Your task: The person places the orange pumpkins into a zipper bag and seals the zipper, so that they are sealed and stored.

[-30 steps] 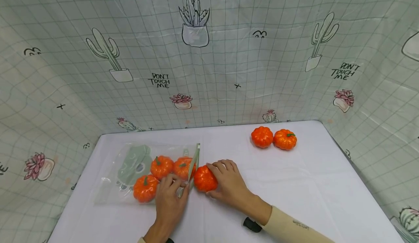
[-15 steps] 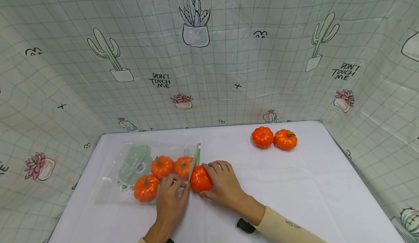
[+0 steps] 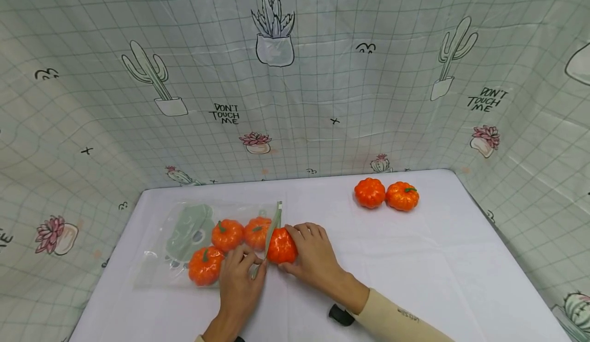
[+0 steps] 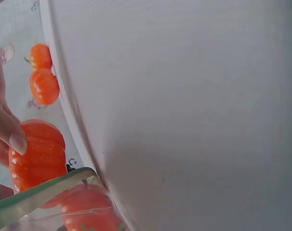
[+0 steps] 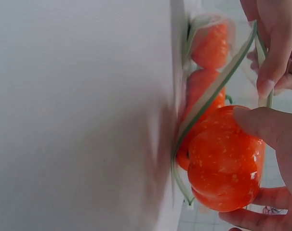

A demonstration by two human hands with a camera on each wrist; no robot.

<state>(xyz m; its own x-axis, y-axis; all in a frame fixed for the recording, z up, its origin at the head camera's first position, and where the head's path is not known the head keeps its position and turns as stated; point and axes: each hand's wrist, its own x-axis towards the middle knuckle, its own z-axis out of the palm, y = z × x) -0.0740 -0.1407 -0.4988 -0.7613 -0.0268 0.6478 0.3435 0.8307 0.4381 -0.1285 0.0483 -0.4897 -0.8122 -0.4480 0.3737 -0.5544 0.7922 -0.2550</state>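
Note:
A clear zip bag (image 3: 154, 262) with a green edge lies on the left of the table, with three small orange pumpkins inside, one being this pumpkin (image 3: 228, 234). My left hand (image 3: 241, 280) pinches the near part of the bag's green edge (image 5: 218, 86), which stands apart as a gap in the right wrist view. Another orange pumpkin (image 3: 282, 246) sits right at that mouth, its left side overlapped by the edge. My right hand (image 3: 315, 255) grips it from the right, thumb on the near side and fingers on the far side. Its underside is hidden.
Two more pumpkins (image 3: 386, 195) stand side by side at the back right of the white table (image 3: 428, 265). A patterned cloth (image 3: 313, 91) hangs behind the table and along its sides. A black wrist strap piece (image 3: 341, 315) shows under the right sleeve.
My right hand has moved left with its pumpkin, from beside the bag up against the open mouth. The left hand keeps its pinch on the edge and has barely moved.

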